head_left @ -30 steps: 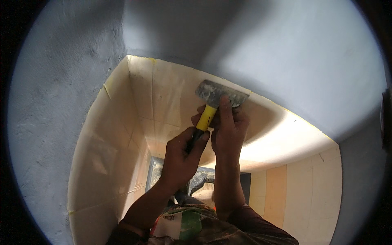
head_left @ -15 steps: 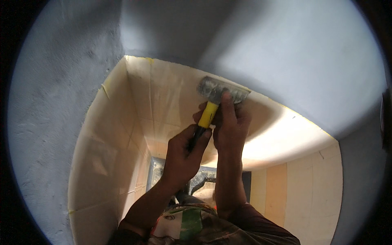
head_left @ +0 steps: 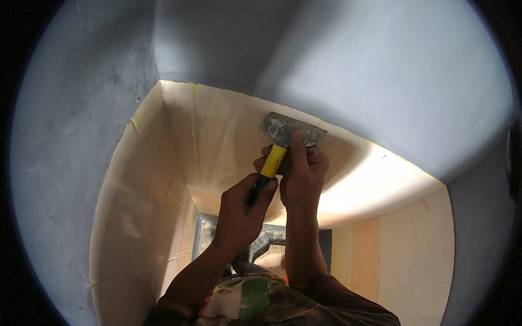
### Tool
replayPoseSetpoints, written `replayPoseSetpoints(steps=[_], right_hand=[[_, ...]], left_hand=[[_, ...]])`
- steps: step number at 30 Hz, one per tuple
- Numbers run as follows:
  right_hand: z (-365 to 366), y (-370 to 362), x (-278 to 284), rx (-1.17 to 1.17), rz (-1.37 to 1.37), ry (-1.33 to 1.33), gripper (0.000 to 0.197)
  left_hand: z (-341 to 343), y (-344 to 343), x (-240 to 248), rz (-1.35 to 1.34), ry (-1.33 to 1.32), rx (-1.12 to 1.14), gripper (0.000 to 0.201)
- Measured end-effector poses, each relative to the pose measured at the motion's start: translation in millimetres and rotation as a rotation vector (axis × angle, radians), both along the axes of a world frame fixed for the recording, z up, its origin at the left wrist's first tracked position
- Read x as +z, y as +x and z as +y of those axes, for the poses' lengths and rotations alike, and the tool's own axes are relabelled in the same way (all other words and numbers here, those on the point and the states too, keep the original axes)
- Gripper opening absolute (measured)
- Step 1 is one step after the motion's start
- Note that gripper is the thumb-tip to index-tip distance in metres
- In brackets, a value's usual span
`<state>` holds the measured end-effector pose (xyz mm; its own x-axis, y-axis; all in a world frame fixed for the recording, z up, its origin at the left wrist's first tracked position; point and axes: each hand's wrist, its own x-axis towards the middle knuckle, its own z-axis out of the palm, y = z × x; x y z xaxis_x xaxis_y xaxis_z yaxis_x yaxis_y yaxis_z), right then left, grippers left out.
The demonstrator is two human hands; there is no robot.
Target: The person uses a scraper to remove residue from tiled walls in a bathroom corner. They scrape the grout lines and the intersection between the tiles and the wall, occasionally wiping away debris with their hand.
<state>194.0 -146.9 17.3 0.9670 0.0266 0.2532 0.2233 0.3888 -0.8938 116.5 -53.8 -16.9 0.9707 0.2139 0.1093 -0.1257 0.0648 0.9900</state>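
Observation:
I hold a scraper with a wide, smeared metal blade [head_left: 284, 126] and a handle [head_left: 273, 161] wrapped in yellow, black at its lower end. My left hand [head_left: 240, 209] is closed round the black end. Higher up, my right hand [head_left: 305, 171] grips the scraper where handle meets blade, its thumb pressed flat on the metal. Some of the right fingers are hidden behind the handle. The blade lies over the cream wall surface [head_left: 217, 117], just below the line where it meets grey plaster [head_left: 391, 70]. Whether the blade touches the wall, I cannot tell.
Thin yellow traces run along the border between cream and grey. A cream side wall [head_left: 128, 217] stands at left, and cream panels with an orange-tinted strip [head_left: 366, 255] at right. Below, behind my arms, is a grey-framed opening or floor area [head_left: 206, 231], partly hidden.
The scraper and both hands have come slightly down and left, leaving a wider gap between blade and grey border. The whole view has shifted a little too. Both grips are unchanged.

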Motion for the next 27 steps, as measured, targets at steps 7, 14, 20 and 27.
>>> replayPoseSetpoints(steps=[7,14,20,27], right_hand=[[2,7,6,0.005,-0.052,-0.033,0.033],[-89,-16,-67,-0.262,-0.170,0.164,0.039],[-163,-59,-20,-0.449,-0.328,0.143,0.050],[-201,-72,-19,-0.821,-0.315,0.036,0.049]], left_hand=[[4,9,-4,-0.024,-0.056,-0.045,0.021],[32,10,-17,-0.381,0.212,0.061,0.052],[-1,76,30,-0.450,1.064,0.563,0.101],[-82,86,-31,-1.048,1.461,0.109,0.099]])
